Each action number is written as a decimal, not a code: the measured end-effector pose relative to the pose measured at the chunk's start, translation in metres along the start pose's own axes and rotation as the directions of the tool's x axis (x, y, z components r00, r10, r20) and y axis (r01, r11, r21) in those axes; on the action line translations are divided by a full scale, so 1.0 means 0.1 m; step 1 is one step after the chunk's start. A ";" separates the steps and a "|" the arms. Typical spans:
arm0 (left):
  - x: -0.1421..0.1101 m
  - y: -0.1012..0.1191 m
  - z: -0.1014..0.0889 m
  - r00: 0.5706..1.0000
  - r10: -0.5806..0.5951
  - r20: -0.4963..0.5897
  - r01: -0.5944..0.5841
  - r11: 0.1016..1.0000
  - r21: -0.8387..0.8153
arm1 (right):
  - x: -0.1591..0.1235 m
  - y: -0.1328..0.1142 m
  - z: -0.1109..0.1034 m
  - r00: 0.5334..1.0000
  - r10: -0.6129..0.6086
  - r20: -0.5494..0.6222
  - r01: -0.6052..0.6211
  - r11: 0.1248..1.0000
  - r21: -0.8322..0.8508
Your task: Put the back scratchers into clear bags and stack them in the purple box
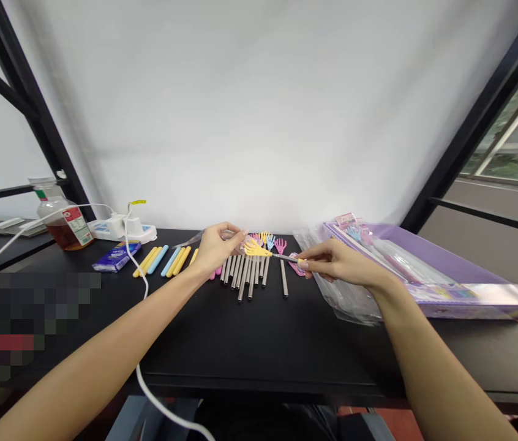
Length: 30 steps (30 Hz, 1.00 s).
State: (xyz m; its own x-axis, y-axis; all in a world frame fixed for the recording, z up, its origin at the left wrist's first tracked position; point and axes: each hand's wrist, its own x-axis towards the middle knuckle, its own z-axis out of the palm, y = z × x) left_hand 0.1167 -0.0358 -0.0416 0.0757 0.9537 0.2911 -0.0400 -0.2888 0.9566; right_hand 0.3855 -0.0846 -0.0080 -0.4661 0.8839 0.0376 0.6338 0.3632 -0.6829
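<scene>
My right hand (pixel 332 260) pinches a back scratcher with a yellow hand-shaped head (pixel 257 248) and a metal rod, held sideways above the table. A bit of yellow shows at its fingertips; the rest of that end is hidden. At the head's tip, my left hand (pixel 217 248) is closed, thumb and fingers pinched on what looks like a clear plastic wrapper (pixel 190 240). Below lie several metal rods (pixel 243 278) side by side, with pink, blue and yellow hand-shaped heads (pixel 280 245) at their far ends. One rod (pixel 285 282) lies apart to the right.
Yellow and blue handles (pixel 158 260) lie at left beside a blue tissue packet (pixel 116 256). Behind are a power strip (pixel 144 234) and a bottle of brown liquid (pixel 63 220). A white cable (pixel 146 294) crosses the table. Right, clear plastic bags (pixel 355 303) adjoin a purple box (pixel 461 251).
</scene>
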 end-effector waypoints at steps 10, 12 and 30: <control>-0.04 0.04 0.02 0.995 0.080 -0.053 -0.073 0.990 0.119 | -0.01 0.00 0.00 0.992 0.030 0.122 -0.041 0.995 0.088; -0.06 0.05 0.03 0.996 0.078 -0.044 -0.073 0.992 0.103 | -0.01 0.01 -0.01 0.995 0.024 0.102 -0.031 0.997 0.070; -0.09 0.05 0.04 0.990 0.139 0.007 -0.136 0.953 0.270 | 0.03 0.04 0.05 0.974 -0.076 -0.215 0.046 0.989 -0.141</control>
State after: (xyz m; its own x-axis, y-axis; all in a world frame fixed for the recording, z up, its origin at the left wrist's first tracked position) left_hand 0.1195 -0.0465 -0.0390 0.0764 0.9037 0.4213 0.2211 -0.4273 0.8766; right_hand 0.3839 -0.0819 -0.0142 -0.3690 0.8965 0.2452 0.6925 0.4412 -0.5708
